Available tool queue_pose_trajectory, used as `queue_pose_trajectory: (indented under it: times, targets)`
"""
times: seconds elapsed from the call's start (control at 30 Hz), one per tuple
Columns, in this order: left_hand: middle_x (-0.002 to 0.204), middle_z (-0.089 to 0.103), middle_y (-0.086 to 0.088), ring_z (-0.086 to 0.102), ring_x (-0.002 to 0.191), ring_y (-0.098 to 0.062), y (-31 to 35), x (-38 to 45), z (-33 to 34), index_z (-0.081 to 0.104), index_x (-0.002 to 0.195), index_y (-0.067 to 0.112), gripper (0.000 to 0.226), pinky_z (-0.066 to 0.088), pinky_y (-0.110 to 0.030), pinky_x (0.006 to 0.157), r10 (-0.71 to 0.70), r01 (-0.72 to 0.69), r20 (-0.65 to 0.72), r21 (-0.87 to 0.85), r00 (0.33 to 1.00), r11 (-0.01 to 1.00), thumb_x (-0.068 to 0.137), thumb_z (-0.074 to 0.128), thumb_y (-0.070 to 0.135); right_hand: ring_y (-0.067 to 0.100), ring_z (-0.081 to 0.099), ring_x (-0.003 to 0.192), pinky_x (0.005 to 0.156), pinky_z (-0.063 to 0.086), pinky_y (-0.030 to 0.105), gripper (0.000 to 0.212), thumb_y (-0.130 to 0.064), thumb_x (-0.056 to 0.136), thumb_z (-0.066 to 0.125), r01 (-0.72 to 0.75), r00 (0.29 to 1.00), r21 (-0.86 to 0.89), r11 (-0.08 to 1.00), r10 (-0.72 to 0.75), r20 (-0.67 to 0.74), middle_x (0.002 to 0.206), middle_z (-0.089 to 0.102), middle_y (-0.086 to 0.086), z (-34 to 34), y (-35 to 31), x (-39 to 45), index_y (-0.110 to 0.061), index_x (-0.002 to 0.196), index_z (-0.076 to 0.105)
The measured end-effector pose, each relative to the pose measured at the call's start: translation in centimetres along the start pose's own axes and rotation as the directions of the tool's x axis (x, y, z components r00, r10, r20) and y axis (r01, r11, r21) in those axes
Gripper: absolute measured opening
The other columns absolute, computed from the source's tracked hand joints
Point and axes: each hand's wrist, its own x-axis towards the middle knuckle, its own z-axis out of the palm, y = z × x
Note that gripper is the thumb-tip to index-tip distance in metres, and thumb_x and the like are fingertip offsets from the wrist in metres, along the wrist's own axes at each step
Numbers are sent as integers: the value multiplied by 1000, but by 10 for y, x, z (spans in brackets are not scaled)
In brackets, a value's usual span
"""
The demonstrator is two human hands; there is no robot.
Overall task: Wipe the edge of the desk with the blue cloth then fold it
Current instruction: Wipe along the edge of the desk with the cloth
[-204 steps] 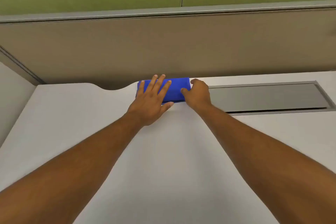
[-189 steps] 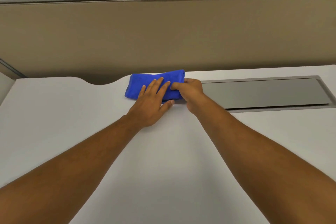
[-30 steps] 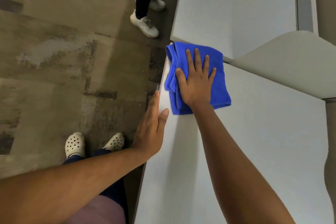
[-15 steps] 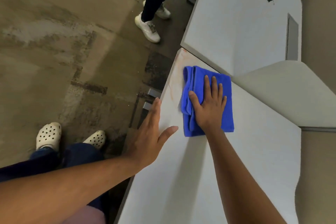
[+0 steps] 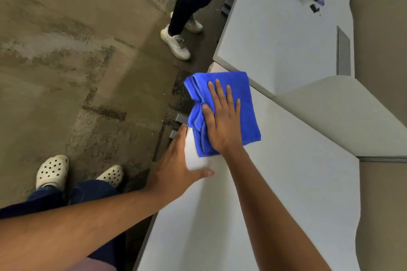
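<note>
Right hand [image 5: 222, 125] presses flat, fingers [image 5: 218, 92] spread, on the folded blue cloth [image 5: 222, 112] overhanging the worktop [image 5: 253, 215] edge; left hand [image 5: 176, 165] rests open, gripping nothing, just beside.

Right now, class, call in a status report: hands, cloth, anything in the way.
Right hand flat on blue cloth, pressing it at desk edge. Left hand open, braced on edge. Cloth hangs partly over. Nothing in the way.

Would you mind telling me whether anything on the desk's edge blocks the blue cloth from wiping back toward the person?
Only the left hand, resting open on the desk edge just behind the blue cloth under the right hand.
</note>
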Motion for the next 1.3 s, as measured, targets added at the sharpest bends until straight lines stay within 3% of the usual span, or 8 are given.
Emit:
queue_pose_trajectory:
  times: [0.2, 0.33, 0.53, 0.67, 0.8, 1.03, 1.17, 1.3]
  targets:
    - [171, 17, 16, 23, 154, -5, -4, -8, -4, -2, 165, 35, 128, 29, -28, 117, -71, 73, 36, -50, 997, 996, 76, 89, 46, 10, 5, 164, 134, 4, 45, 75, -73, 102, 29, -16, 1000, 98, 995, 14, 28, 176, 12, -17, -17, 73, -15, -39, 167, 12]
    - [167, 8, 27, 15, 153, 1, -2, -5, -6, -6, 164, 37, 126, 25, -31, 122, -55, 58, 49, -53, 997, 997, 79, 86, 49, 19, 20, 162, 133, 12, 50, 68, -61, 107, 31, -26, 1000, 52, 998, 25, 10, 174, 25, -5, -26, 66, 44, -31, 167, 19]
    - [172, 2, 23, 8, 159, -6, -6, -3, -8, -7, 165, 38, 128, 20, -46, 131, -56, 59, 70, -44, 996, 997, 79, 86, 51, 34, 56, 124, 107, 41, 49, 50, -49, 109, 37, -3, 998, -13, 1000, 2, -56, 134, 63, 7, -24, 10, 106, -16, 141, 55]
    - [164, 10, 30, 14, 149, 5, -8, -4, -8, -5, 164, 38, 128, 22, -35, 127, -36, 38, 52, -31, 998, 999, 77, 87, 53, 29, 51, 137, 119, 33, 44, 45, -40, 110, 39, 67, 993, -15, 998, -68, -95, 147, 57, 3, -13, -8, 101, -18, 147, 52]
    - [157, 11, 32, 14, 141, 10, -4, -4, -7, -3, 164, 37, 128, 21, -21, 118, -20, 20, 31, -12, 999, 1000, 76, 90, 46, 21, 15, 164, 133, 6, 42, 56, -39, 113, 33, 80, 996, 107, 991, -76, -38, 174, 26, -3, -5, -8, 59, -20, 165, 29]
    - [162, 24, 24, 28, 147, 8, -4, -3, -4, 13, 163, 28, 121, 32, -15, 120, 39, -35, 32, -119, 999, 992, 73, 95, 24, 16, 0, 165, 134, 4, 46, 73, -70, 104, 4, 47, 998, -36, 998, -45, 47, 178, 6, -10, 9, -3, -41, -35, 167, 0]
    - [154, 9, 52, 14, 139, 31, -10, -2, -4, 2, 162, 47, 135, 19, 6, 106, 65, -56, 68, -128, 996, 990, 67, 98, 34, 21, 3, 165, 132, 8, 54, 85, -82, 96, 14, 175, 981, -175, 969, -156, 119, 177, 5, -10, -11, 11, -8, -37, 167, 4]
    - [140, 0, 66, 14, 131, 35, -15, -2, -6, -7, 158, 56, 143, 24, -13, 111, -9, 15, 73, -86, 997, 996, 57, 95, 55, 22, 13, 163, 131, 11, 53, 81, -76, 96, 30, 110, 992, -119, 987, -102, 68, 176, 16, -9, -21, 11, 53, -35, 165, 21]
